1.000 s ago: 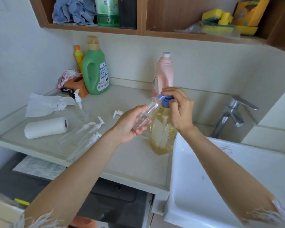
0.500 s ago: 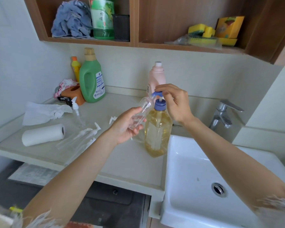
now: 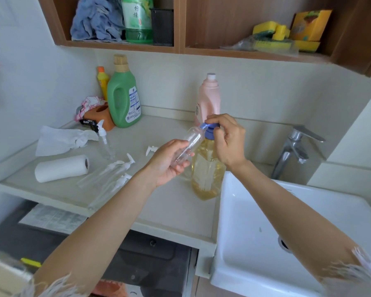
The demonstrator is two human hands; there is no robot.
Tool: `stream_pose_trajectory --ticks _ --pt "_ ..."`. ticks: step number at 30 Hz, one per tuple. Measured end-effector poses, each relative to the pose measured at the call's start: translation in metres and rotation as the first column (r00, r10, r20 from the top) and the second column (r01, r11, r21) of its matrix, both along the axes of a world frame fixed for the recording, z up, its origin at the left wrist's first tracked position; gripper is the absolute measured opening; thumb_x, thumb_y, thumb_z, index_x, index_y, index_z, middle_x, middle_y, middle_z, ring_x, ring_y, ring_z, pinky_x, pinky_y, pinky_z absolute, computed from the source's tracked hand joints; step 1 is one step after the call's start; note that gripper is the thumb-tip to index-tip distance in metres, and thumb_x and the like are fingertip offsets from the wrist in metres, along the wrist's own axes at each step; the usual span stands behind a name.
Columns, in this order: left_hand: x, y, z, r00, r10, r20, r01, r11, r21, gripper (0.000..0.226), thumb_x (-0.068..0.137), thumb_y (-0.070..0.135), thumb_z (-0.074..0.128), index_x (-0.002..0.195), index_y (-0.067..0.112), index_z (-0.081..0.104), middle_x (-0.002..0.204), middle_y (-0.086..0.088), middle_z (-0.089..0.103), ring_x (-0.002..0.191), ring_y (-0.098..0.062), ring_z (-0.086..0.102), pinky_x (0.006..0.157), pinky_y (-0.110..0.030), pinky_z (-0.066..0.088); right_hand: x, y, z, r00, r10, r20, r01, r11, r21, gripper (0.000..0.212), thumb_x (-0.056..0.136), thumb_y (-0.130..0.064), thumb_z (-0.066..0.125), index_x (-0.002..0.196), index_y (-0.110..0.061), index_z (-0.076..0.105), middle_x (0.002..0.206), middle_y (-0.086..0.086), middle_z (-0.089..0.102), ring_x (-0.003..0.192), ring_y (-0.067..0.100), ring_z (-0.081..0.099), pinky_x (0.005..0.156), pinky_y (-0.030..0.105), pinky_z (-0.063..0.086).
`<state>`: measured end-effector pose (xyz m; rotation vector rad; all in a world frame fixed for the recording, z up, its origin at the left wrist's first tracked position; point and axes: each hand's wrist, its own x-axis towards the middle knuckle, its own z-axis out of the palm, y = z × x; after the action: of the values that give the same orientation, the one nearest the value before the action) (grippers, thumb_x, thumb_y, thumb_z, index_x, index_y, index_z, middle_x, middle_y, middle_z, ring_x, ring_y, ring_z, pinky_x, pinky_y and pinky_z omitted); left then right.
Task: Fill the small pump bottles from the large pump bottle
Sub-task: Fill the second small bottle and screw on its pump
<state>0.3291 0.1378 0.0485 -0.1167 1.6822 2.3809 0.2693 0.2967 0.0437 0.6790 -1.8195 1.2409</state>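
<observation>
Lower right of the frame: white sink [image 3: 266,243], basin nearest the camera, tap [image 3: 296,146] behind it at right centre. Centre: left hand [image 3: 167,163] has its grip closed round the base of a clear small bottle [image 3: 185,147], uncapped, tilted so its open mouth sits just under the blue spout. Right hand [image 3: 229,140] rests curled on the blue pump head [image 3: 210,128] of the large pump bottle [image 3: 207,170], which stands on the bench [image 3: 159,206] just beside the sink edge and holds amber liquid; fingers bent over and about the head, so that grip reads as closed on it. Judgement: the step in hand is pumping into the small bottle. To do it well, keep the mouth touching or right under the spout, press straight down in slow full strokes, and keep the small bottle tilted enough for liquid to run down the wall. Risk: a miss drips onto the bench. Left centre: three more small bottles, two lying [image 3: 107,174] and one upright [image 3: 105,142], with pumps fitted, plus a loose white pump [image 3: 151,150]; all well apart from the spout and not in the way. Farther left: paper roll [image 3: 61,168], crumpled tissue [image 3: 62,140]. Back wall: green jug [image 3: 123,97], pink bottle [image 3: 209,97] just behind the right hand, close but no obstruction. Top: shelf [image 3: 180,48] with cloth and sponges.
</observation>
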Motion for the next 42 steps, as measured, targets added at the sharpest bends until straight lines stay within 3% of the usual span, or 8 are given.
stream_pose_trajectory --ticks 6,11,17,24,29,32,35,42 --pt "0.005 -0.002 0.003 0.995 -0.017 -0.099 0.022 0.999 0.046 0.017 0.090 -0.001 0.055 0.095 0.014 0.049 0.072 -0.002 0.054 0.057 -0.012 0.053 0.044 -0.014 0.040 -0.004 0.008 0.019 0.999 0.039 0.037 -0.040 0.999 0.029 0.039 0.079 -0.009 0.036 0.086 -0.002 0.073 0.092 -0.003 0.067 0.090 0.019 0.064 0.083 0.033 0.051" --pt "0.003 0.000 -0.004 0.998 0.002 -0.070 0.010 0.987 0.162 0.024 0.075 0.022 0.062 0.095 0.009 0.059 0.079 -0.005 0.059 0.053 -0.009 0.056 0.045 -0.013 0.044 -0.006 0.004 0.017 0.997 0.029 0.066 -0.025 0.999 -0.047 0.038 0.080 -0.011 0.036 0.085 -0.004 0.074 0.090 -0.002 0.068 0.088 0.018 0.064 0.081 0.037 0.053" --pt "-0.005 0.000 -0.012 1.000 -0.010 0.015 0.008 0.987 0.161 0.034 0.073 0.036 0.058 0.095 0.010 0.059 0.072 -0.004 0.059 0.042 -0.006 0.044 0.034 -0.010 0.029 -0.008 -0.007 0.000 0.997 -0.052 -0.050 0.049 0.998 -0.049 0.032 0.078 -0.007 0.042 0.083 -0.004 0.073 0.091 -0.008 0.064 0.088 0.015 0.061 0.081 0.032 0.050" --pt "-0.004 -0.003 -0.011 0.999 -0.011 0.030 0.005 0.982 0.191 0.021 0.074 0.023 0.061 0.090 0.013 0.053 0.079 0.000 0.056 0.041 -0.007 0.043 0.034 -0.009 0.023 -0.006 -0.006 -0.007 0.995 -0.081 -0.059 0.080 0.997 -0.022 0.033 0.076 -0.008 0.041 0.083 -0.004 0.073 0.091 -0.010 0.064 0.085 0.019 0.061 0.081 0.034 0.048" --pt "-0.003 -0.002 -0.006 0.999 -0.006 -0.035 0.012 0.988 0.154 0.018 0.091 0.001 0.052 0.083 0.016 0.044 0.060 0.010 0.058 0.048 -0.007 0.048 0.037 -0.009 0.028 -0.004 -0.004 0.014 0.999 -0.041 -0.034 0.040 0.999 -0.012 0.034 0.078 -0.011 0.040 0.080 -0.004 0.074 0.086 -0.006 0.064 0.084 0.014 0.059 0.080 0.024 0.046" --pt "-0.002 -0.001 -0.004 0.999 -0.012 -0.044 0.019 0.989 0.147 0.011 0.084 0.014 0.061 0.085 0.015 0.050 0.068 0.006 0.056 0.048 -0.008 0.050 0.037 -0.010 0.033 -0.007 0.000 0.026 1.000 -0.011 0.009 0.011 1.000 -0.018 0.036 0.082 -0.013 0.040 0.078 -0.003 0.074 0.083 -0.003 0.065 0.084 0.016 0.062 0.080 0.024 0.047" --pt "-0.004 -0.003 -0.007 1.000 -0.011 -0.025 0.013 0.993 0.115 0.029 0.071 0.032 0.064 0.091 0.012 0.058 0.074 0.000 0.058 0.046 -0.007 0.049 0.037 -0.010 0.034 -0.009 0.003 0.021 1.000 0.003 0.013 -0.002 1.000 -0.019 0.036 0.083 -0.012 0.040 0.080 -0.004 0.074 0.084 -0.002 0.066 0.085 0.018 0.064 0.079 0.027 0.048" --pt "-0.011 -0.006 -0.014 0.997 -0.039 0.060 0.031 0.993 0.116 0.034 0.073 0.040 0.060 0.094 0.013 0.061 0.071 -0.001 0.059 0.041 -0.005 0.041 0.033 -0.009 0.024 -0.014 -0.003 -0.002 0.998 0.029 -0.050 -0.032 0.998 -0.057 0.031 0.083 -0.008 0.042 0.085 -0.001 0.072 0.091 0.001 0.066 0.090 0.017 0.063 0.082 0.034 0.049"
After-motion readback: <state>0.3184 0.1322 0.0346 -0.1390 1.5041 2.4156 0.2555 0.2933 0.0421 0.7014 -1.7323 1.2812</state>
